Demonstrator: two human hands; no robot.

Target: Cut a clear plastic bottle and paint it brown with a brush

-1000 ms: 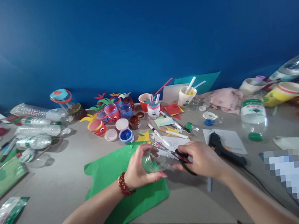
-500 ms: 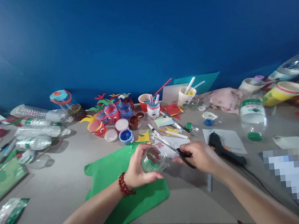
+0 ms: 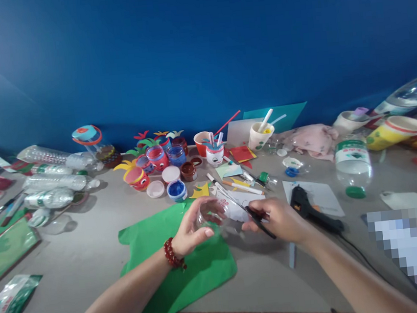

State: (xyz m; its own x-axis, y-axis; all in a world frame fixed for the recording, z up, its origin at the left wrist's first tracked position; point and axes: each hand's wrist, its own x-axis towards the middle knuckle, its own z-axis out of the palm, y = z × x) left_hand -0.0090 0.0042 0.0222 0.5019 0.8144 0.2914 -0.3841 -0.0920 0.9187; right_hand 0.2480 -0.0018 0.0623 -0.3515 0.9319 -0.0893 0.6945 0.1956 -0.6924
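My left hand (image 3: 191, 232), with a beaded bracelet on its wrist, is wrapped around a clear cut piece of plastic bottle (image 3: 209, 218). This piece is held above a green paper sheet (image 3: 155, 260). In my right hand (image 3: 279, 218) is a pair of scissors (image 3: 253, 213), gripped by the dark handles, its blades pointing up and left, close to the bottle piece. Whether the blades touch the plastic I cannot tell. Behind the blades lies a white printed paper (image 3: 247, 199).
Paint jars (image 3: 177, 190) and decorated cups (image 3: 137, 178) stand behind my hands. To the right lie a black glue gun (image 3: 311, 210) with its cord and an upturned bottle (image 3: 353, 167). Several plastic bottles (image 3: 56, 182) lie at the left. A blue wall (image 3: 198, 54) rises behind.
My left hand has turned the bottle piece slightly and its thumb has shifted up and left. The scissors have stayed near the same spot, their handles at a slightly different angle.
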